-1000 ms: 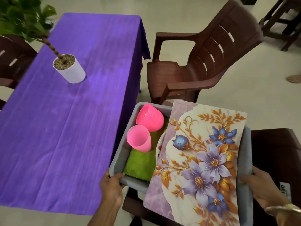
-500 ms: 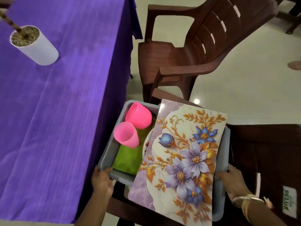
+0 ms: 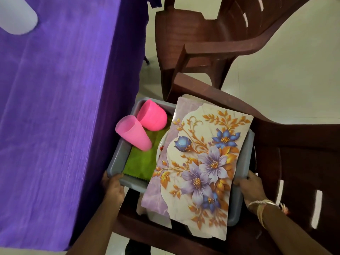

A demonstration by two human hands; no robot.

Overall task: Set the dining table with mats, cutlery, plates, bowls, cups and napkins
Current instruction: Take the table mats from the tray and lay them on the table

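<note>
Both hands are on the grey tray [image 3: 117, 162] right now: left hand [image 3: 113, 186] has its fingers clamped over the near-left corner, right hand [image 3: 252, 186] is gripping the right rim, and the tray sits low over the seat of the near brown chair [image 3: 294, 162], just beside the purple-clothed surface [image 3: 55, 107]. My guess is the step is parking the tray on that seat, so I'd keep it level and make sure the whole base is on the seat before letting go, because the two pink cups [image 3: 134, 133] are lying loose on their sides at the far-left end and will roll if it tips. Inside there's also a green napkin [image 3: 141, 162] flat on the bottom, and a big floral mat [image 3: 202, 162] laid over the top, overhanging the near edge, with what looks like a plate rim peeking out under it. Can't tell whether cutlery or bowls are hidden under there. Nothing's laid on the purple surface yet.
</note>
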